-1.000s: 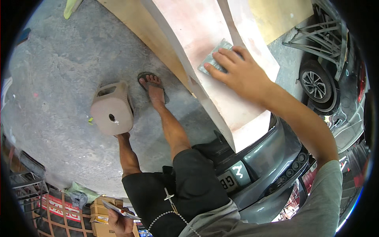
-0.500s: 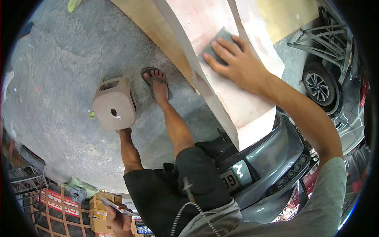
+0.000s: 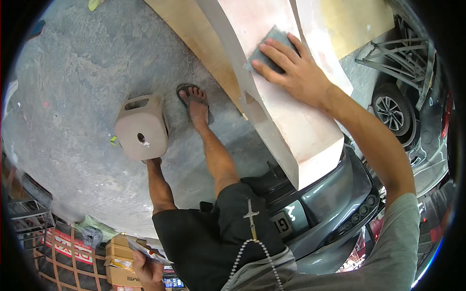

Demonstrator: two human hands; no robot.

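Observation:
My right hand lies with bent fingers over a grey sheet that looks like sandpaper, pressing it flat on a long, pale pinkish-white bodywork-like panel. Smooth patches of pink and white cover the panel's upper face, and an opening shows in its left side wall. Low at the left, my left hand is closed around a thin, flat, pale piece, partly hidden by the fingers; its kind cannot be made out.
A beige plastic stool stands on the concrete floor by my feet. Plywood lies beneath the panel. A dark car sits close below the panel's near end. Metal stands, a wheel and cardboard boxes are around.
My right hand and the grey sheet have slid a little farther up the panel. The pale piece in my left hand has turned, showing more of its face. My necklace cross has swung forward.

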